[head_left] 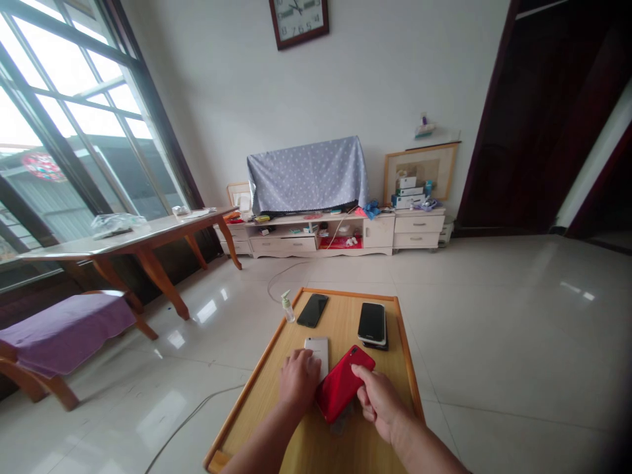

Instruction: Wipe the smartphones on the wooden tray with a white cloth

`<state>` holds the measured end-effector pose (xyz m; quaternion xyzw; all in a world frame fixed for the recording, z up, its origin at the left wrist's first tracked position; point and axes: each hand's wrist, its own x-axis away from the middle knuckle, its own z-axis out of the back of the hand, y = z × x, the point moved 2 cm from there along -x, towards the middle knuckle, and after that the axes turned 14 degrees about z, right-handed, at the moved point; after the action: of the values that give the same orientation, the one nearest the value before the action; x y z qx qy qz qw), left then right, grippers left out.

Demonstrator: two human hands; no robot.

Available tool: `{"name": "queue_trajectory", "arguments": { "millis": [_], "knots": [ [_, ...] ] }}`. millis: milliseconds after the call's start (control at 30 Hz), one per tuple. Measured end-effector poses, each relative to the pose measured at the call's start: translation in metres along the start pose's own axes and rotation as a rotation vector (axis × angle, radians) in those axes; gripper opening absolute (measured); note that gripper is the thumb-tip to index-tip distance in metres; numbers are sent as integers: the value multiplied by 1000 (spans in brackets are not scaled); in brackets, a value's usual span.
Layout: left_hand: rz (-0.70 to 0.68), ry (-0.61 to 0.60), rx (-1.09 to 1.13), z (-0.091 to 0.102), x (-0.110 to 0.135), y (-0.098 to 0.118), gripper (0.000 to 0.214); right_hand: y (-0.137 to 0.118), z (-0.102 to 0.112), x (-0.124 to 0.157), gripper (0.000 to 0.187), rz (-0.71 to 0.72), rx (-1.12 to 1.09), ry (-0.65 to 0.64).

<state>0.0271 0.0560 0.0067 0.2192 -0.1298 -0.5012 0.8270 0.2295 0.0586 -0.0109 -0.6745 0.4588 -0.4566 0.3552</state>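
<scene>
Two bare hands met at a red phone [340, 390] that lay askew near the middle of a low wooden table [340, 451]. The right hand [379, 399] pinched the phone's right edge between thumb and forefinger, with the other fingers curled under. The left hand [298, 379], loosely curled with knuckles up, rested against the phone's left edge and over the near end of a white phone [318, 347]; whether it gripped either could not be told. Farther out lay a black phone [313, 309], a stack of dark phones [372, 324] and, at the far-left rim, a small pump bottle [287, 307].
</scene>
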Motion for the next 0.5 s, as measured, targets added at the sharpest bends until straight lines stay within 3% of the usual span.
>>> {"name": "queue_trajectory", "arguments": {
  "millis": [233,500],
  "knots": [
    [26,-25,-198,2,-12,11,69,-1,0,1,37,28,9,-9],
    [7,-14,-317,21,-33,-6,39,-5,-1,4,38,26,-12,-23]
  ]
}}
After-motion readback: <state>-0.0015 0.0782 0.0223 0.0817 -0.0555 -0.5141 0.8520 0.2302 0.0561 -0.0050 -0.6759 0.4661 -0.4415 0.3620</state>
